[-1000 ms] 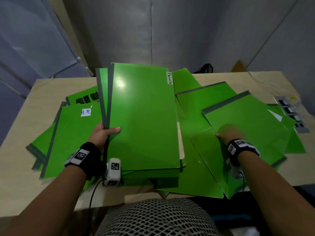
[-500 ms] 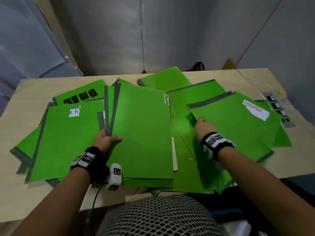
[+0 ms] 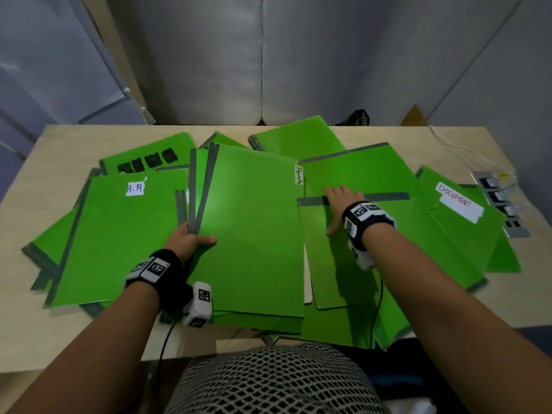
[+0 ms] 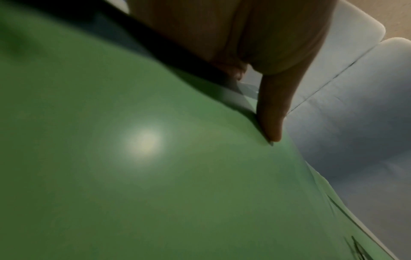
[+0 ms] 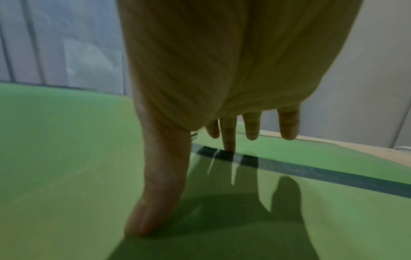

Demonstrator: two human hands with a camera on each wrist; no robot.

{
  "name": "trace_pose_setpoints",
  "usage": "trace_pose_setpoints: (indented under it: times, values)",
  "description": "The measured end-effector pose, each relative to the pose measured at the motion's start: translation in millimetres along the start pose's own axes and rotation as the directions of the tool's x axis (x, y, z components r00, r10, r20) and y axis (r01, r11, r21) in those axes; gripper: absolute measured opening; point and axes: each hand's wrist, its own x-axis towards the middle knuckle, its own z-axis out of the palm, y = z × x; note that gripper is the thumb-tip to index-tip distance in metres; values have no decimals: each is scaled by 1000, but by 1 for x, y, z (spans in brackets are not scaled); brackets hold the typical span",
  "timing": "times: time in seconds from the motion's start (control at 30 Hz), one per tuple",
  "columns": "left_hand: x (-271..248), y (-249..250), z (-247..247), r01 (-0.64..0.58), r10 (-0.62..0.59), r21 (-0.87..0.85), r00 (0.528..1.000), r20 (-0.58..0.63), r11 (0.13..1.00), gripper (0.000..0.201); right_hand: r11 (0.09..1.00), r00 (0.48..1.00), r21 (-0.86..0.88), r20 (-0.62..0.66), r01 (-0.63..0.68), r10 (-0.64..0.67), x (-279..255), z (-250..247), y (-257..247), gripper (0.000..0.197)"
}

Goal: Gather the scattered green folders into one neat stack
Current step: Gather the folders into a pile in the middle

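Observation:
Green folders with grey spines lie scattered over the wooden table. A gathered stack topped by the "Permits" folder sits in the middle; my left hand grips its left edge, thumb on top and fingers underneath. To its right lies a folder with a grey spine strip; my right hand rests flat on it, fingers straight at the strip and thumb on the cover. An "H.R" folder lies left, a "DOCUMENT" folder right.
More green folders reach toward the table's far edge. A grey strip of small switch-like blocks and thin cables lie at the right edge. A black basket stands behind the table. Grey panels wall the space; a mesh chair back is below.
The held stack has come down from tilted up to lying flat on the table. My right hand slid forward and left to the grey spine strip of the folder beside it.

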Motion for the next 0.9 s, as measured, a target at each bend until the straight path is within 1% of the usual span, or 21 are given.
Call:
trace_pose_setpoints:
  times: [0.07, 0.23, 0.33, 0.4, 0.43, 0.5, 0.67, 0.83, 0.9]
  values:
    - [-1, 1, 0, 2, -2, -1, 1000, -6, 1000, 54, 1000, 1000, -18, -9, 26, -26, 5, 5, 0, 115]
    - [-3, 5, 1, 10, -10, 8, 1000, -12, 1000, 53, 1000, 997, -13, -70, 10, -11, 9, 3, -1, 97]
    - [-4, 7, 2, 7, -6, 21, 1000, -12, 1000, 56, 999, 995, 41, -99, 14, -10, 7, 5, 1, 87]
    - [-6, 9, 2, 4, -4, 36, 1000, -10, 999, 56, 993, 997, 112, -74, 27, -19, 5, 8, 2, 89]
    - [-6, 10, 3, 1, -1, 45, 1000, -9, 999, 56, 992, 998, 120, -54, 35, -29, 5, 8, 2, 93]
    - [-7, 11, 2, 3, -2, 65, 1000, -7, 998, 59, 997, 999, 63, -24, 43, -42, 6, 6, 1, 95]
    - [-9, 17, 3, -16, 17, 102, 1000, -8, 995, 61, 999, 999, -42, 15, 35, -34, 12, -4, -7, 88]
    - [-11, 20, 3, -40, 46, 176, 999, -28, 984, 69, 998, 999, -50, 38, 34, -32, 15, -9, -12, 91]
    - [-10, 19, 2, -41, 46, 180, 999, -25, 983, 70, 998, 998, -32, 29, 60, -59, 16, -9, -11, 86]
